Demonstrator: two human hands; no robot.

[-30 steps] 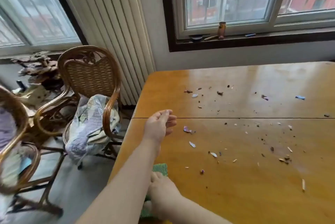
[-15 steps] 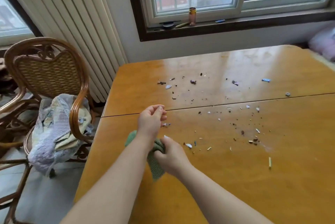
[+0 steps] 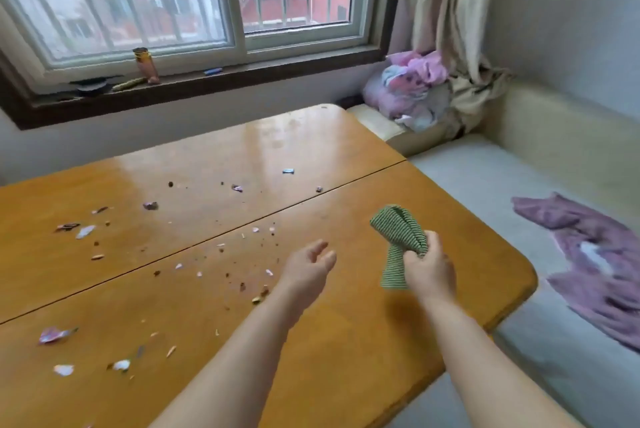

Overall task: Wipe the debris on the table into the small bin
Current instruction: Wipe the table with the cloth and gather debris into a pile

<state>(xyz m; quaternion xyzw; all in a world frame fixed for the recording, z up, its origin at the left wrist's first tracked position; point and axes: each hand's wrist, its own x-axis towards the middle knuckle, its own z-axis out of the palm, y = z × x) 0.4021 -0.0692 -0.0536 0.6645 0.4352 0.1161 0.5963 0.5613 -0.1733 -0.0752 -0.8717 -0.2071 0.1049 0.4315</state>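
The right hand [image 3: 431,270] gripped the green cloth [image 3: 398,237] at frame centre; the left hand [image 3: 306,268] hung open, empty. With no bin visible, a sweep risked pushing debris [image 3: 242,285] off the table [image 3: 346,341].

home living room | wooden table [image 3: 311,150] | sofa [image 3: 519,185] | curtain [image 3: 446,11]

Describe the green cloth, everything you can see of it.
The green cloth is a small rag with fine dark and light green stripes, and looks knitted or ribbed. It is bunched, not spread flat: the right hand grips it at the middle, a folded lobe puffs up above the fist and a strip hangs below. It is held above the wooden table.
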